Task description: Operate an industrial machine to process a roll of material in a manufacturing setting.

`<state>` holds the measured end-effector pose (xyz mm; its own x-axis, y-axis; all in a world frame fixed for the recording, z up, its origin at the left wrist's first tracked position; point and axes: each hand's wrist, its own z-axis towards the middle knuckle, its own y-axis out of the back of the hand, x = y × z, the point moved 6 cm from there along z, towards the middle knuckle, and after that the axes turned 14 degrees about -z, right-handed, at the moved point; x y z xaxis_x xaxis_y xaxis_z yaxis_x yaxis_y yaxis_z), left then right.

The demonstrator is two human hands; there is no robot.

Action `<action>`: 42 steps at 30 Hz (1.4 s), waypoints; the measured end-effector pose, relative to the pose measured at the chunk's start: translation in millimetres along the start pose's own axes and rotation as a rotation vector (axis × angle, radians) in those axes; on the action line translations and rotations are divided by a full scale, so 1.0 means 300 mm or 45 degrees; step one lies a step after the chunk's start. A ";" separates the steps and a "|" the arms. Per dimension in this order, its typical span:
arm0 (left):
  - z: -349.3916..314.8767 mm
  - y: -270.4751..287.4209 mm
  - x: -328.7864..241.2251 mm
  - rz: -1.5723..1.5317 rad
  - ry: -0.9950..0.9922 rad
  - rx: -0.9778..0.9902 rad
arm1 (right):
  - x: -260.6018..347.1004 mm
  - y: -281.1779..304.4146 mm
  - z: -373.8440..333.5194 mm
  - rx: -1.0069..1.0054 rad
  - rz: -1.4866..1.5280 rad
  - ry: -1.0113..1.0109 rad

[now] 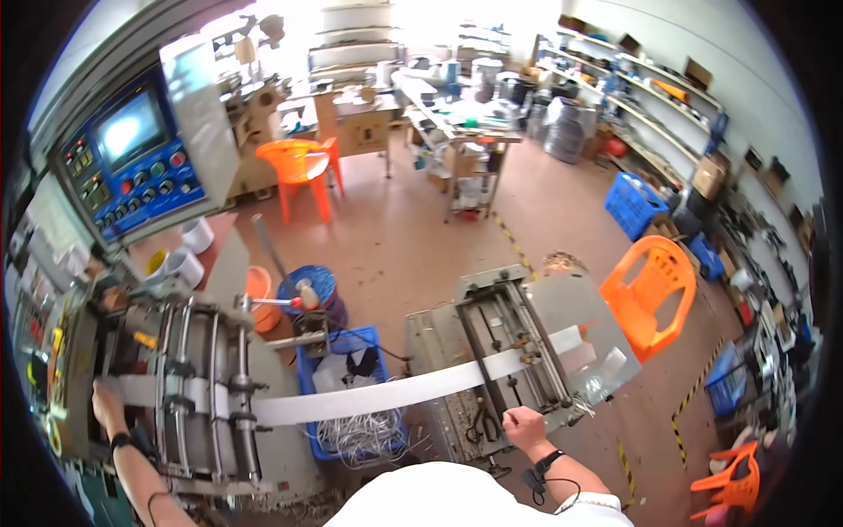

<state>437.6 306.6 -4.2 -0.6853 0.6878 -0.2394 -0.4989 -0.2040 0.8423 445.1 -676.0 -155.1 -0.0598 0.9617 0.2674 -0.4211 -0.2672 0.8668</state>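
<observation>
A long white strip runs from a roller frame on the left across a gap to a second guide frame on the right. My left hand is at the strip's far left end, beside the left machine; its fingers are too small and partly hidden to read. My right hand is closed in a fist at the near edge of the right frame, below the strip; anything inside it is hidden. Black-handled scissors lie on the right machine's bed, just left of that hand.
Under the strip stands a blue crate of tangled offcuts. Behind it are a blue bucket and an orange bucket. A blue control panel is at the upper left. Orange chairs and loaded shelves line the right.
</observation>
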 end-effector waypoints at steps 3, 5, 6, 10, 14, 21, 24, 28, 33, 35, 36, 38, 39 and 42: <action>-0.029 0.098 0.006 -0.058 -0.132 -0.099 | 0.001 -0.013 0.008 0.020 0.033 0.014; -0.040 0.116 -0.008 -0.094 -0.127 -0.079 | -0.003 -0.019 0.012 0.024 0.039 0.042; -0.042 0.122 -0.025 -0.105 -0.143 -0.083 | -0.010 -0.017 0.012 0.012 0.036 0.026; -0.027 0.132 -0.068 -0.069 -0.158 -0.038 | -0.020 -0.027 0.010 0.026 0.049 0.018; 0.013 0.122 -0.047 0.057 -0.109 0.042 | -0.030 -0.025 0.011 0.057 0.039 0.023; 0.055 0.052 0.030 -0.170 -0.163 0.165 | -0.017 -0.022 0.007 0.019 0.033 0.062; 0.036 0.029 0.088 -0.187 -0.079 0.090 | -0.020 -0.029 0.013 0.007 0.047 0.066; 0.033 0.026 0.039 -0.145 0.007 0.074 | -0.017 -0.023 0.008 -0.006 0.022 0.057; -0.015 0.105 -0.112 -0.211 -0.078 0.029 | -0.013 -0.021 0.004 -0.018 -0.029 0.116; -0.004 0.065 -0.041 -0.200 -0.089 0.014 | 0.000 -0.012 0.017 -0.012 -0.059 0.156; 0.014 0.038 0.009 -0.194 -0.104 -0.004 | 0.009 -0.007 0.022 -0.014 -0.091 0.193; 0.062 -0.003 0.162 -0.170 -0.131 -0.051 | 0.019 -0.013 0.024 -0.009 -0.107 0.237; 0.066 -0.034 0.146 -0.171 -0.152 -0.063 | 0.012 -0.020 0.019 0.018 -0.092 0.214; 0.094 -0.079 0.102 -0.166 -0.211 -0.108 | 0.000 -0.038 0.007 0.076 -0.061 0.167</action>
<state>443.4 352.1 -17.9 -0.5193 0.8156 -0.2552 -0.6252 -0.1590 0.7641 451.8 -673.1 -164.3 -0.1605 0.9720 0.1716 -0.3719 -0.2206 0.9017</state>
